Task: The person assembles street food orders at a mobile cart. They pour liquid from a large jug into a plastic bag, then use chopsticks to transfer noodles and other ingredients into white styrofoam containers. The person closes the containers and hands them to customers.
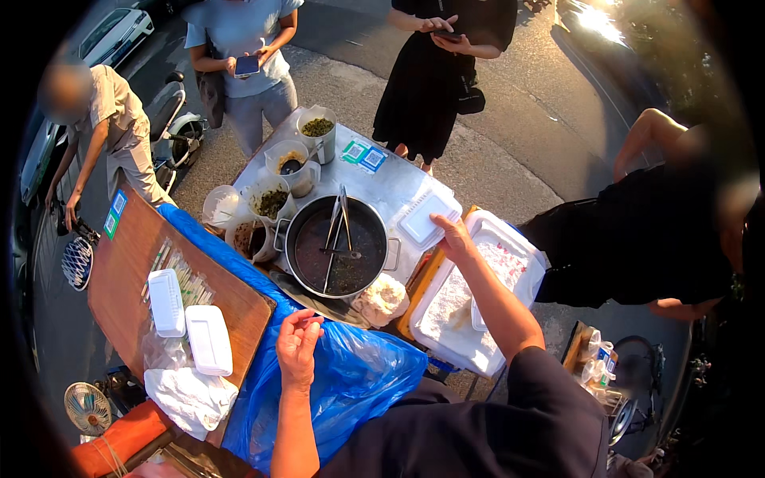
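My right hand (pixel 455 238) grips the edge of a closed white takeaway box (pixel 427 220) over the right side of the metal tabletop (pixel 382 179). Empty and half curled, my left hand (pixel 297 349) is raised above a blue plastic bag (pixel 358 370). Between and beyond the hands stands a large two-handled steel pot (pixel 308 263) of dark liquid with a divider; metal tongs (pixel 342 218) lie across it. Beside the pot, a pale, crumpled mass (pixel 382 299) sits near its lower right rim. To the right is a foam box (pixel 430 325) holding white powdery or granular food.
Several plastic jugs (pixel 324 146) of condiments stand left of the pot. A wooden board (pixel 119 281) at left carries wrapped chopsticks (pixel 179 272), white boxes (pixel 209 340) and a white cloth (pixel 191 400). Several people stand around the stall, two holding phones. A scooter (pixel 179 122) is parked behind.
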The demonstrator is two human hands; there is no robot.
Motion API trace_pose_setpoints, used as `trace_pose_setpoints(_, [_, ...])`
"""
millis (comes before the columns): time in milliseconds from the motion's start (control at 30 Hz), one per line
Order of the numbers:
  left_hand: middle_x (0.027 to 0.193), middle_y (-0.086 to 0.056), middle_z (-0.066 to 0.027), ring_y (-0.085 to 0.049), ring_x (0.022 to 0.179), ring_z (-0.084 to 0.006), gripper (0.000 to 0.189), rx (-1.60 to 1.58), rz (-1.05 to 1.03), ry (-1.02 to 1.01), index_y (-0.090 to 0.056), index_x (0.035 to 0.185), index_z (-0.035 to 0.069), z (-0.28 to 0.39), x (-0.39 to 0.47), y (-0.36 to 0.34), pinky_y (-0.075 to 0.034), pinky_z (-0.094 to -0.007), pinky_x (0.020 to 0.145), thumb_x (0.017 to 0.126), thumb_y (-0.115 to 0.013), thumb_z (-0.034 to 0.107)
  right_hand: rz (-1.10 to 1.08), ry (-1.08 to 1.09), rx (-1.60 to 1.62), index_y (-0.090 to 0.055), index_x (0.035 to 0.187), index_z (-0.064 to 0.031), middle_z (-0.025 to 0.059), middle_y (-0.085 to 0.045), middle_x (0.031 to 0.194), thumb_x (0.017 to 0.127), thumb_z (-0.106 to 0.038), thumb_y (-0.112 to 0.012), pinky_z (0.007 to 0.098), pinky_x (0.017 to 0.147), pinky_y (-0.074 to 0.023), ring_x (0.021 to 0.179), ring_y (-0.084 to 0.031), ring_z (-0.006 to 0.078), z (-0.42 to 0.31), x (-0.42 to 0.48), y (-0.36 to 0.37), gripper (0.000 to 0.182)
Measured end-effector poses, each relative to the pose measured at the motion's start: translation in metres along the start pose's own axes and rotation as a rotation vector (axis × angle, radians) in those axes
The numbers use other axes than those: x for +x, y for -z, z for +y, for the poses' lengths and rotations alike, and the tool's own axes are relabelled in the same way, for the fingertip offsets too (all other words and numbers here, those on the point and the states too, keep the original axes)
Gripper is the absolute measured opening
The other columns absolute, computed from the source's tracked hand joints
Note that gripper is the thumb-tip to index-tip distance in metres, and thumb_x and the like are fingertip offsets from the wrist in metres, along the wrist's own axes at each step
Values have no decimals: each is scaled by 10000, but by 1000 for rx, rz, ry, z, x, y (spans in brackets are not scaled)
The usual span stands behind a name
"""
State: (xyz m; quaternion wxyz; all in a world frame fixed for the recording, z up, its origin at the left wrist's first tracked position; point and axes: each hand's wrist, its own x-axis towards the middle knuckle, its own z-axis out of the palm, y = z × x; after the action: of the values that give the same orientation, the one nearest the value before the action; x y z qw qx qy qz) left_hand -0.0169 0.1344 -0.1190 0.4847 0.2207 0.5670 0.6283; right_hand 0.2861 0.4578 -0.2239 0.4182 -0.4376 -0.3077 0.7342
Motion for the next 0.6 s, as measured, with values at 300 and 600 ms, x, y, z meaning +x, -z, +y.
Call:
trace_pose_setpoints(300, [1388,-583,-110,-546,1314,-273,775,-538,-97,92,-472,1487,76,1,42,-37,-435,-425,1137,841,-843,290,-369,-188,-11,-492,1463,-78,80,-633,1332,900,-247,-816,419,1046,-510,1230,-610,231,24,-151,-196,672])
trace_pose_setpoints(600, [1435,-591,-133,-567,1325,-322,701,-677,84,96,-528,1452,54,-5,40,76,-457,-474,1127,842,-768,303,-200,78,-923,-260,1538,77,108,-668,947,781,-568,-846,341,781,-548,877,-670,216,71,64,-259,1155])
